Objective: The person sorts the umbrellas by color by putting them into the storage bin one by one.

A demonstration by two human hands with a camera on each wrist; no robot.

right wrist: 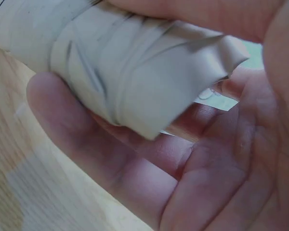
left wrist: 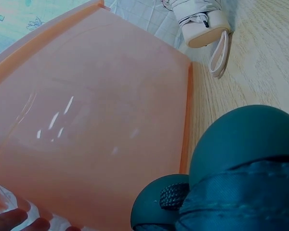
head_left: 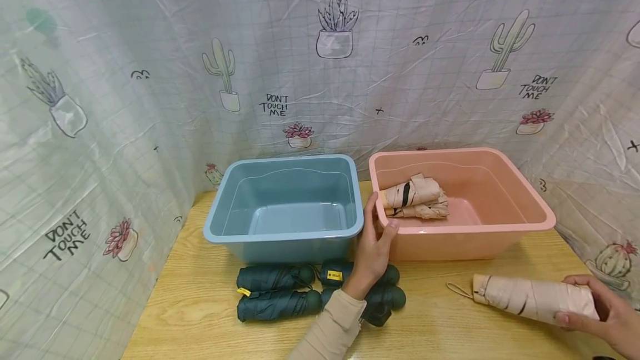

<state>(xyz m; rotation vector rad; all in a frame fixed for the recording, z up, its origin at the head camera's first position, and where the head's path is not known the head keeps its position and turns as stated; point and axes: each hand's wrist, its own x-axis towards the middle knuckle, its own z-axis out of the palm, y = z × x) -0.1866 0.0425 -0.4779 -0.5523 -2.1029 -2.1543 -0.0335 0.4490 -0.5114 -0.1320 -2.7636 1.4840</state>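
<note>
At the front left corner of the pink tub [head_left: 475,230], my left hand [head_left: 371,255] grips the rim, thumb over the edge. Its fingertips [left wrist: 38,224] show low in the left wrist view. My right hand [head_left: 614,314] holds a folded beige umbrella [head_left: 530,296] by its fabric end, low over the table at the right. That umbrella's handle end and strap loop [head_left: 459,290] point left. In the right wrist view, thumb and fingers lie on either side of the gathered fabric [right wrist: 130,72]. Two more beige umbrellas [head_left: 420,192] lie inside the pink tub at its left.
A blue tub [head_left: 282,236] with nothing in it stands left of the pink one. Several folded dark green umbrellas [head_left: 280,305] lie in front of the tubs, some partly behind my left forearm. A printed plastic curtain [head_left: 380,82] hangs behind and at both sides of the wooden table [head_left: 195,304].
</note>
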